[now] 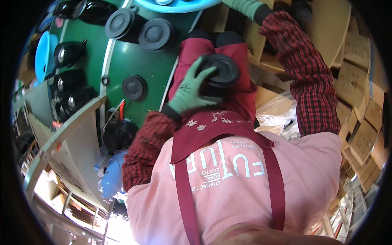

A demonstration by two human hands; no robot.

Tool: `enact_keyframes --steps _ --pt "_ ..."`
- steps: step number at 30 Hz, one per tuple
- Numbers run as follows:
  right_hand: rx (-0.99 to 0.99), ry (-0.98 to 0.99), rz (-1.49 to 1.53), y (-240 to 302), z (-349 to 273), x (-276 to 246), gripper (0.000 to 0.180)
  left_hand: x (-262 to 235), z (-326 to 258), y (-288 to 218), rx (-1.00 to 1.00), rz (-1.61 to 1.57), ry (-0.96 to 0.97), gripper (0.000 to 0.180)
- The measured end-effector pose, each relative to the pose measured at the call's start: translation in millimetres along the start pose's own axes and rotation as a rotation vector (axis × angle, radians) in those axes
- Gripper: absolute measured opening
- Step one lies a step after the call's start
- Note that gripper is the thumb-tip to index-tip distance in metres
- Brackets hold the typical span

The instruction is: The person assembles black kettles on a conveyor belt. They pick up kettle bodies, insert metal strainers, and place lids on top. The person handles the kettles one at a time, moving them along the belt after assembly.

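Mid-handling of one black round lid (pixel 220 71): gripped by the gloved left hand (pixel 190 92), fingers curled over its rim, resting on the red apron (pixel 228 126); right hand (pixel 245 6) reaching away, grip impossible to tell; next, likely steadying before setting down.

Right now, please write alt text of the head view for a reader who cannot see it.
A left hand in a green glove holds a round black lid on the person's dark red apron. The right hand, also gloved green, reaches up toward the top edge. More black lids lie on a green table at the left.
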State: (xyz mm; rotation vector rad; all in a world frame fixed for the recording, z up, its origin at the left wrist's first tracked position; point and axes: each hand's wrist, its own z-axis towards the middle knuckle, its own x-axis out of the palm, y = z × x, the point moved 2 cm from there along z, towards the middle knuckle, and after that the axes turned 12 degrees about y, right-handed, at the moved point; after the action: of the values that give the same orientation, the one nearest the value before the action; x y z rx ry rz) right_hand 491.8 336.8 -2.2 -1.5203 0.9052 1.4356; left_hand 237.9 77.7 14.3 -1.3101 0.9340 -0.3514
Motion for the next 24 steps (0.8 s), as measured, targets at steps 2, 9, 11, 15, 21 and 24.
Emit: enact_keyframes --steps 2,9,11,15,21,24 --pt "-0.265 0.183 -0.283 -13.2 37.0 46.3 0.031 12.8 1.3 -1.9 -0.031 0.061 -0.079 0.09" --pt "-0.089 0.279 -0.023 21.5 26.3 -11.8 0.07 -6.9 -70.4 -29.1 0.112 0.031 -0.628 0.087" --pt "-0.197 0.0 0.145 43.4 -9.1 -18.3 0.06 -22.7 -92.9 -8.6 -0.035 -0.536 -0.933 0.083" --pt "-0.637 0.555 1.33 145.6 -120.4 -51.4 0.063 -44.7 -112.6 39.5 -0.075 -1.646 -0.858 0.054" --pt "-0.289 0.255 1.104 226.8 -156.5 -24.9 0.065 -26.1 -146.0 107.4 -0.299 -0.786 -0.624 0.043" --pt "-0.137 0.187 1.083 256.6 -145.7 -16.7 0.056 -32.8 -173.0 148.4 -0.574 -0.057 -0.93 0.055"
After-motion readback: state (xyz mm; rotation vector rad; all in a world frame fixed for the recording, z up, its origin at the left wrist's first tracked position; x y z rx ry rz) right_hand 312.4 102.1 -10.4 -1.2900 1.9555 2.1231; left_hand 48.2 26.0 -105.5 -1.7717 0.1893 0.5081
